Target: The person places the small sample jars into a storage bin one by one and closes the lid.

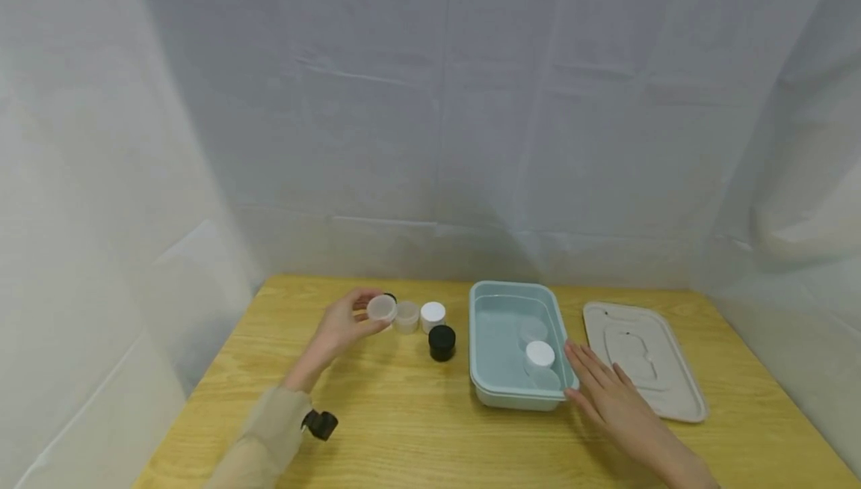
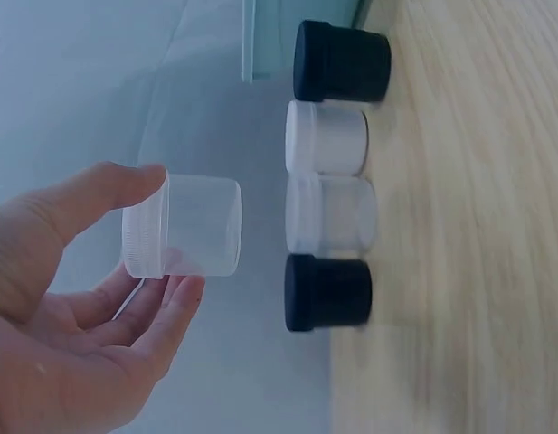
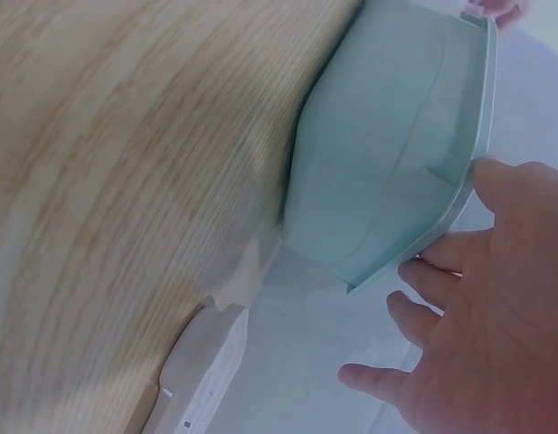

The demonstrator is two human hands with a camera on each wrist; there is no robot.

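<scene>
Here the left hand [image 1: 341, 328] pinches a clear jar [image 1: 382, 308] between thumb and fingertips, lifted off the wooden table [image 1: 377, 429] just beside a row of small jars: a frosted jar [image 1: 406, 316], a white-lidded jar [image 1: 433, 315] and a black jar [image 1: 442, 342]. The left wrist view shows a second black jar [image 2: 328, 291] at the row's other end. The right hand [image 1: 605, 392], fingers straight and spread, rests against the rim of the teal bin [image 1: 487, 392], which holds a white-capped jar [image 1: 539, 357]. A beige lid [image 1: 673, 392] lies flat beside the bin
</scene>
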